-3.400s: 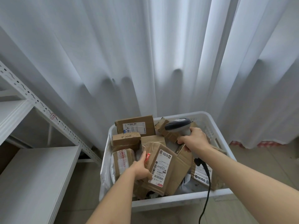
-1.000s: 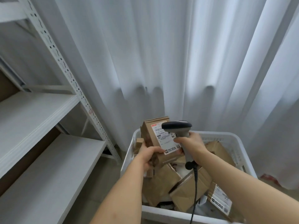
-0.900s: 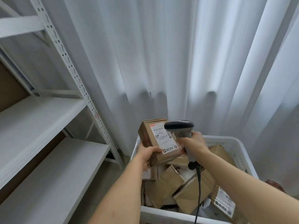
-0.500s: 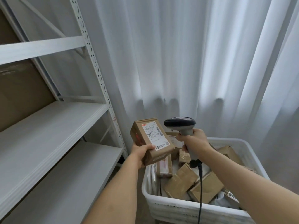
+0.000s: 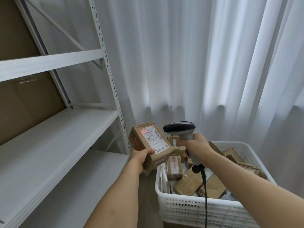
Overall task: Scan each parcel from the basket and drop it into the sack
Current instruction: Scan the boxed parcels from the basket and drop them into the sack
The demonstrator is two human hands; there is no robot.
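Note:
My left hand [image 5: 141, 157] grips a brown cardboard parcel [image 5: 150, 145] from below, label side up, held left of the basket. A red scan line glows across the top of its white label. My right hand [image 5: 195, 146] holds a grey and black barcode scanner [image 5: 180, 130] by the handle, its head pointing at the label. The scanner's black cable hangs down over the white plastic basket [image 5: 189, 211], which holds several brown parcels [image 5: 189, 183]. No sack is in view.
A white metal shelving rack [image 5: 54, 145] with bare shelves stands at the left, its perforated post close to the held parcel. Brown cardboard backs the rack. White curtains [image 5: 197, 63] hang behind the basket.
I lifted the parcel out of the basket and carried it left and up. The view turned left toward the rack. A red scan line now shows on the label.

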